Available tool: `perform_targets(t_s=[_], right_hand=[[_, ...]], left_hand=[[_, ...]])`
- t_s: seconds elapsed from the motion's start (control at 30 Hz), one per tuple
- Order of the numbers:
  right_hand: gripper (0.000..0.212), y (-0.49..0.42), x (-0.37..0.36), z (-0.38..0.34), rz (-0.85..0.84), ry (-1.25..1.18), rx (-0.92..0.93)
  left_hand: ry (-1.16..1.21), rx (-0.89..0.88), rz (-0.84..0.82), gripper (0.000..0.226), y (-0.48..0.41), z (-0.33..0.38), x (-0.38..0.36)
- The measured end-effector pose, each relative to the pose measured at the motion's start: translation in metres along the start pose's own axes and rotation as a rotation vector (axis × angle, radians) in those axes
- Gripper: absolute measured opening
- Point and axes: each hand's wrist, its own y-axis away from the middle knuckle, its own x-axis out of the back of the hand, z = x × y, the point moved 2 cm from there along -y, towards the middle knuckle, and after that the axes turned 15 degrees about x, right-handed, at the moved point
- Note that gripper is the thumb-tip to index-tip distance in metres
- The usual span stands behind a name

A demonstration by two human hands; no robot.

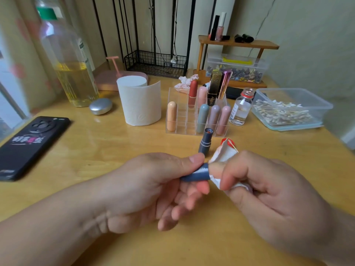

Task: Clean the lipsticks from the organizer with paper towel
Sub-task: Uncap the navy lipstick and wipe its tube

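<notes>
My left hand point(153, 189) pinches a blue-grey lipstick cap point(196, 176) between thumb and fingers. My right hand point(269, 192) grips a crumpled white paper towel point(222, 154) and presses it against the cap's open end. The uncapped blue-grey lipstick point(205, 142) stands upright on the table just beyond my hands. Behind it sits a clear acrylic organizer point(184, 121) holding several lipsticks in peach, red, pink, grey and mauve. A roll of paper towel point(139, 102) stands left of the organizer.
A black phone point(30, 146) lies at the left. A large bottle of yellow liquid point(71, 60) and a silver pebble point(100, 106) stand at the back left. A small glass bottle point(240, 108), a tub of cotton swabs point(288, 110) and a wooden shelf point(238, 45) are at the right.
</notes>
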Motion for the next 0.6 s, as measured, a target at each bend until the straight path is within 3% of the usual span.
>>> perform_targets(t_s=[0.07, 0.13, 0.23, 0.3, 0.43, 0.53, 0.6], right_hand=[[0.029, 0.0, -0.003, 0.001, 0.092, -0.221, -0.123], [0.018, -0.002, -0.004, 0.002, 0.186, -0.532, -0.303], [0.008, -0.007, 0.0, 0.0, 0.226, -0.76, -0.52], [0.009, -0.008, 0.003, 0.004, 0.331, -0.963, -0.657], [0.016, -0.004, 0.001, 0.013, 0.401, -1.1, -0.836], [0.017, -0.008, 0.004, 0.015, 0.48, -1.083, -0.874], [0.014, -0.01, 0.011, 0.016, 0.576, -1.046, -0.886]], left_hand=[[0.024, -0.089, 0.035, 0.033, -0.001, 0.0, -0.002], [-0.107, -0.177, 0.163, 0.029, -0.002, -0.001, -0.004], [-0.543, -0.306, 0.477, 0.03, 0.001, -0.002, -0.005], [-0.886, -0.517, 0.668, 0.026, 0.006, -0.001, -0.006], [-1.336, -0.821, 0.8, 0.022, 0.01, 0.009, -0.004], [-1.274, -0.839, 0.88, 0.022, 0.012, 0.011, 0.007], [-0.937, -0.734, 0.85, 0.022, 0.011, 0.01, 0.013]])
